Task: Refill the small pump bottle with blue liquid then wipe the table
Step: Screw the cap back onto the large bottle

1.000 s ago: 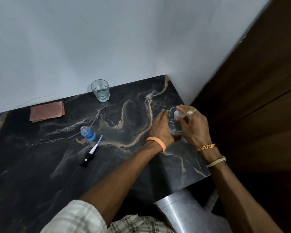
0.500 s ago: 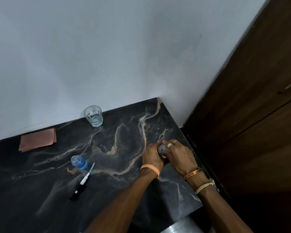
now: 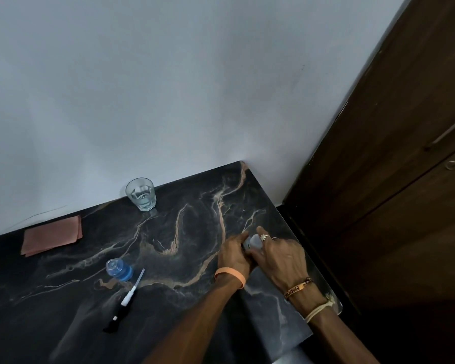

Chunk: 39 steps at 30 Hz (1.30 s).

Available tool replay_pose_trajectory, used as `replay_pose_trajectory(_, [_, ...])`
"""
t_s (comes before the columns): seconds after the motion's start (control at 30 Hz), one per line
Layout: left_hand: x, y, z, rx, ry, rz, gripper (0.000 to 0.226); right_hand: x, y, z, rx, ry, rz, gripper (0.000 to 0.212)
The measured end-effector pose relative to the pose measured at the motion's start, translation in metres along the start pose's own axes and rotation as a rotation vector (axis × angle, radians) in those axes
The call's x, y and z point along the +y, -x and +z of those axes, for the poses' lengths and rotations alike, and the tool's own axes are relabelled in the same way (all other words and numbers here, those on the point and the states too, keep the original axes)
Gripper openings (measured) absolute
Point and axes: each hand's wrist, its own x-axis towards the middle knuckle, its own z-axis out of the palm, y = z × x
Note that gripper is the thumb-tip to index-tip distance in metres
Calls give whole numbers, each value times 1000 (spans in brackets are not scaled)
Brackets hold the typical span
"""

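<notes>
- Grips: my left grip (image 3: pixel 234 254) and right grip (image 3: pixel 281 261) meet low over the right part of the worktop (image 3: pixel 63 311), near its right edge, both closed on one small container (image 3: pixel 255 241) held between them.
- My left grip holds the container's left side, fingers pointing away from me along it. An orange band (image 3: pixel 230 277) circles that wrist.
- My right grip holds it from the right, with the forefinger stretched past its pale rounded top and the thumb coming in below that top.
- A ring (image 3: pixel 263 237) sits on one right finger. A bracelet (image 3: pixel 298 286) and a pale cord (image 3: pixel 319 308) are on that wrist.
- Only the container's whitish top shows. My fingers hide its body, so I cannot tell what is in it or whether it touches the worktop.
- The bottle (image 3: pixel 119 269) stands upright well to the left of my grips, with its neck open and blue liquid in its lower part.
- The pump (image 3: pixel 128 298) lies flat on the worktop, its thin tube ending just beside the bottle and its black head toward me.
- A glass (image 3: pixel 141 193) stands at the back by the wall (image 3: pixel 168 88), with a little clear liquid at the bottom.
- A pink cloth (image 3: pixel 51 239) lies folded flat at the back left, near the wall and apart from the bottle.
- A dark wooden door (image 3: pixel 392 179) stands to the right of the worktop.
</notes>
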Motion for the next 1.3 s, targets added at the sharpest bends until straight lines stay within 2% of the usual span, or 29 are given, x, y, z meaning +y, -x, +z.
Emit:
replay_pose_trajectory(0.07, [-1,-1,-1,-4,-1,15,45,-1,3,3,51,15,-53,44])
replay_pose_trajectory(0.17, [-1,0,-2,-2,-5,32,39,-1,4,10,-45,-34,-102,53])
replay_pose_trajectory(0.23, [-1,0,-3,-2,-33,44,37,-2,2,9,-20,-30,-78,43])
replay_pose_trajectory(0.3, [-1,-1,-3,-4,-44,46,33,-3,-2,7,-8,-91,-53,44])
replay_pose_trajectory(0.4, [-2,-1,-2,14,-42,33,24,-4,-5,10,-80,-69,-145,47])
replay_pose_trajectory(0.57, [-3,-2,0,7,-22,42,30,0,-18,5,-134,28,-216,27])
replay_pose_trajectory(0.67, [-5,-2,0,-8,-5,44,35,-2,-20,9,-174,26,-210,30])
replay_pose_trajectory(0.83, [-2,-2,0,5,-36,1,31,6,-23,10,-257,86,-206,42])
replay_pose_trajectory(0.93, [-1,-2,-1,1,-43,-30,29,6,-25,14,-238,58,-166,40])
replay_pose_trajectory(1.07, [-3,-4,-2,-47,-4,-64,31,14,-28,14,-228,83,-301,38])
replay_pose_trajectory(1.13, [1,-5,-2,-62,-34,-67,37,18,-29,14,-239,121,-238,44])
replay_pose_trajectory(1.23, [2,-7,-1,-53,-44,-56,45,10,-35,15,-246,-35,-37,44])
replay_pose_trajectory(1.3, [0,-7,-3,-58,-40,-64,54,7,-35,13,-286,-57,-52,47])
